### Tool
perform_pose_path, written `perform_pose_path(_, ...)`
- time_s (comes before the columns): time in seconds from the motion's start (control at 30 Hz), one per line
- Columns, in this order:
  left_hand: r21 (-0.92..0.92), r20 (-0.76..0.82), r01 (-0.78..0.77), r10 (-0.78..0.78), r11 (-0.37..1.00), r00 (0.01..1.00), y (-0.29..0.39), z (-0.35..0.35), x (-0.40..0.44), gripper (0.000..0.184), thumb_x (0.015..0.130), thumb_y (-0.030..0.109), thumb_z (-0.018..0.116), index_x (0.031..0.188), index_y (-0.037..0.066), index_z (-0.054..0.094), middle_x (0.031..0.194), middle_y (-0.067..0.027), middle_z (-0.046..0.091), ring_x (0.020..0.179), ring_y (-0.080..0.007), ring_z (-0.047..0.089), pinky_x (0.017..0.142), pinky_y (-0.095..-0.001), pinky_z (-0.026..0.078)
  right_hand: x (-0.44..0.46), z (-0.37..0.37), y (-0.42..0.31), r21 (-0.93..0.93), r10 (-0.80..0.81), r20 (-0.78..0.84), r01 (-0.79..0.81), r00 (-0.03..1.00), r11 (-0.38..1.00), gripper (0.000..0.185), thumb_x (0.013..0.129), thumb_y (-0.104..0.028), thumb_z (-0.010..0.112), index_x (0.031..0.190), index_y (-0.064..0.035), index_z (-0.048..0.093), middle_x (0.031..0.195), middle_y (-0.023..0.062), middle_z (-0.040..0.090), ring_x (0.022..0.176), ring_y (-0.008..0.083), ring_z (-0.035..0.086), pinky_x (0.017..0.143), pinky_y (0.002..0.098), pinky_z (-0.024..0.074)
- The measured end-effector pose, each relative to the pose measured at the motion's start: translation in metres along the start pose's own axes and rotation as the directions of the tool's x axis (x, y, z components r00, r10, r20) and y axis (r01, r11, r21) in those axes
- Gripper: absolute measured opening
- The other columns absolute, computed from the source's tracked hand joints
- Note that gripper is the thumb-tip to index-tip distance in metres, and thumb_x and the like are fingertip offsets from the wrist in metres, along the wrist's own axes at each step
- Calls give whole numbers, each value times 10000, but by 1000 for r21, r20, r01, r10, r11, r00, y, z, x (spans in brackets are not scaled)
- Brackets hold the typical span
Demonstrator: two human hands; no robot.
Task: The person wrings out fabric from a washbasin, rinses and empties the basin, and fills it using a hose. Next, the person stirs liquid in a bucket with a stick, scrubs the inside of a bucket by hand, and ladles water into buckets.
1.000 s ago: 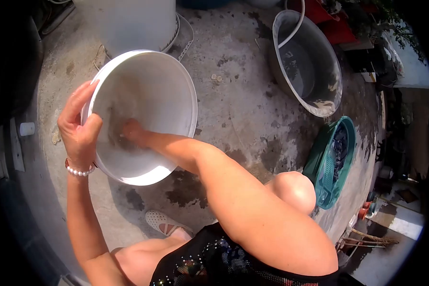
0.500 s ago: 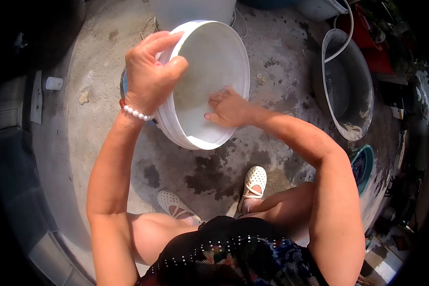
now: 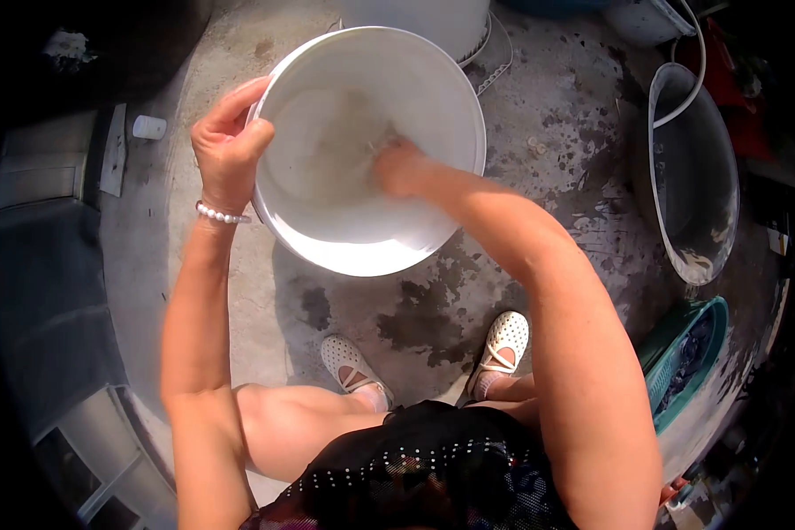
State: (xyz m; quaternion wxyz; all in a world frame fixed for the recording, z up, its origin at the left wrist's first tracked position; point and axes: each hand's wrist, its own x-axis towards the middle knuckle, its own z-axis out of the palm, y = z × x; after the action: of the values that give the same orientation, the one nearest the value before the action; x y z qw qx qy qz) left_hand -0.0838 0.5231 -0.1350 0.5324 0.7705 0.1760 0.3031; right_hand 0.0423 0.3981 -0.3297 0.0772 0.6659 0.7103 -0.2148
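A white plastic bucket (image 3: 353, 258) is tipped so that its round opening faces me, with cloudy greyish liquid (image 3: 336, 150) at the bottom. My left hand (image 3: 230, 146), with a pearl bracelet at the wrist, grips the rim at the left side, thumb near the inner edge and fingers outside. Deep inside the bucket is my right hand (image 3: 399, 168), its wrist passing over the right part of the rim. Its fingertips are blurred and partly hidden near the liquid, so I cannot make out anything in them.
On the right stands a large grey oval tub (image 3: 693, 177) with a pale hose (image 3: 700, 66) over its rim. Below it is a green basket (image 3: 717, 331) with dark contents. Another white container (image 3: 424, 22) is behind the bucket. Wet patches mark the concrete floor (image 3: 574, 168).
The bucket has turned, so more of its inside shows. My right hand has reached deeper into it, while my left hand stays on the rim. The whole view has shifted somewhat.
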Motion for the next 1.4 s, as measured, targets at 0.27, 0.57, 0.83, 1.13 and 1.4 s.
perform_pose_path(0.27,28,-71,-84,86,996,994,6,4,-29,430,634,-89,488,1042,-46,617,1090,-151,590,1026,-196,552,907,-292,424,70,30,-91,309,336,-529,-191,779,932,583,829,-271,484,1306,34,346,1376,279,229,1281,435,218,1030,506,204)
perform_pose_path(0.57,37,-45,-118,119,992,992,3,7,-26,402,633,-80,524,1016,-32,635,1096,-157,585,1020,-208,556,883,-300,431,66,46,-76,460,368,-454,-140,812,877,629,849,-153,437,1365,69,154,1417,279,125,1332,386,127,1079,440,176)
perform_pose_path(0.83,30,0,-113,113,993,994,9,16,-22,413,628,-88,517,1024,-43,628,1095,-158,587,1010,-207,558,892,-298,423,-1,-40,-48,822,39,-80,44,996,567,567,851,-178,456,1337,45,268,1404,260,198,1322,363,175,1070,418,205)
perform_pose_path(1.13,29,-51,-112,113,993,992,7,12,-25,424,640,-93,493,1049,-69,603,1133,-172,560,1064,-215,529,936,-302,390,73,-59,-57,566,444,-670,23,595,824,446,671,-184,624,1064,-3,514,1195,220,404,1056,360,447,898,468,368)
perform_pose_path(1.4,-42,-193,-36,27,998,981,-4,1,-24,381,681,-83,476,1039,-59,605,1058,-121,591,949,-153,558,862,-273,433,-29,-104,-71,981,-79,19,-3,997,195,490,889,-393,413,768,56,570,755,216,601,832,357,588,773,449,444)
